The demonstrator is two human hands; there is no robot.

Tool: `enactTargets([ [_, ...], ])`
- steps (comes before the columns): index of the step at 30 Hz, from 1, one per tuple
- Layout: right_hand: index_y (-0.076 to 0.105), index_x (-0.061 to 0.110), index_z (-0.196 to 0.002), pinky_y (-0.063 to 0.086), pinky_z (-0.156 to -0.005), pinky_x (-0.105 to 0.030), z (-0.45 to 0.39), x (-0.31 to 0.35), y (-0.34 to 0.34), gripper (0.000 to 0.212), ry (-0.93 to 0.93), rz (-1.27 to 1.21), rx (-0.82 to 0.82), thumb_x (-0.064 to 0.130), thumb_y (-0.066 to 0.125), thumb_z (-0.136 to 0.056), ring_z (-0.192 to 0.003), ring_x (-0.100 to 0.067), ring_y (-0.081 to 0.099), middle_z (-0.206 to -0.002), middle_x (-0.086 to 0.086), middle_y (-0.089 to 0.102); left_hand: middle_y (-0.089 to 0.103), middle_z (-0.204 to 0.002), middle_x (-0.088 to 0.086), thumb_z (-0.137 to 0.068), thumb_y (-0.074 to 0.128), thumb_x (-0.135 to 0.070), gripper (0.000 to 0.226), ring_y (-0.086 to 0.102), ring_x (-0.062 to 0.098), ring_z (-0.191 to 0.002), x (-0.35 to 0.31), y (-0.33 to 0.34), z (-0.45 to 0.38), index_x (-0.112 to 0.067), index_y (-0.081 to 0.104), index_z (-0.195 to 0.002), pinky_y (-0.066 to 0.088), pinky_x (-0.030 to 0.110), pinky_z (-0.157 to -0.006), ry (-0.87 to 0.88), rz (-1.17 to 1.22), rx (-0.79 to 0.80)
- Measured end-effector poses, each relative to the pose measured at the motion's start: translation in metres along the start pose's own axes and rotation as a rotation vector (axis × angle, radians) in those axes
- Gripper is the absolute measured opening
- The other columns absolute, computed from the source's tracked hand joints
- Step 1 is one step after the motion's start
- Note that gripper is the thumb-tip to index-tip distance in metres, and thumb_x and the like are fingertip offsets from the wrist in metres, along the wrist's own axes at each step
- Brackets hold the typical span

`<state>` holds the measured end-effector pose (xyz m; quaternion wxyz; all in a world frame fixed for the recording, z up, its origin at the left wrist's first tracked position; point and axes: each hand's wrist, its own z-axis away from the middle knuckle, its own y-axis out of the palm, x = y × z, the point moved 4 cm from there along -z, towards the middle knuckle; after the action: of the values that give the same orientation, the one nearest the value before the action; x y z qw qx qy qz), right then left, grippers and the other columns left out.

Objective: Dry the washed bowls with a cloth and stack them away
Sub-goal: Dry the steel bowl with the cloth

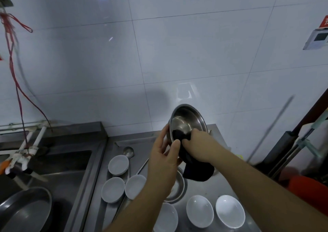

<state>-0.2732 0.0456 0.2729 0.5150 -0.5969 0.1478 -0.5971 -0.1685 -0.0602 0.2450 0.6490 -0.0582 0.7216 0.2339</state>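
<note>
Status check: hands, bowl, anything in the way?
Left hand grips the steel bowl by its rim, tilted, held above the counter. Right hand presses the dark cloth inside the bowl. White bowls wait below; nothing in the way.

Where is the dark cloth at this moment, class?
In the head view, right of centre, the dark cloth is gripped by the right hand and pressed inside the steel bowl, hanging above the counter.

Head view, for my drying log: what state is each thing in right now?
Steel bowl: lifted, tilted, held by left hand.
Dark cloth: pressed inside the bowl by right hand.
White bowls: upright on the counter, unstacked.
Ladle: lying on the counter.
</note>
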Motion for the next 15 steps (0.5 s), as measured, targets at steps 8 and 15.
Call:
enactTargets([
  [8, 0.075, 0.003, -0.116, 0.060, -0.097, -0.051, 0.011, -0.005, 0.020, 0.031, 0.261, -1.129, 0.216, 0.024, 0.060, -0.099, -0.104, -0.037, 0.076, -0.109, -0.023, 0.078, 0.071, -0.134, -0.013, -0.094, 0.062, -0.043, 0.060, 0.068, 0.015, -0.125, 0.010, -0.010, 0.001, -0.052, 0.049, -0.152, 0.057, 0.039, -0.104, 0.055, -0.247, 0.104],
  [15, 0.079, 0.007, -0.085, 0.063, -0.072, -0.039, -0.002, -0.029, 0.008, 0.035, 0.308, -1.682, 0.128, 0.038, 0.064, -0.078, -0.078, -0.032, 0.074, -0.088, -0.015, 0.074, 0.058, -0.134, -0.020, -0.102, 0.063, -0.020, 0.064, 0.062, 0.014, -0.126, 0.009, -0.028, 0.002, -0.058, 0.044, -0.150, 0.053, 0.020, -0.104, 0.170, -0.598, 0.272],
])
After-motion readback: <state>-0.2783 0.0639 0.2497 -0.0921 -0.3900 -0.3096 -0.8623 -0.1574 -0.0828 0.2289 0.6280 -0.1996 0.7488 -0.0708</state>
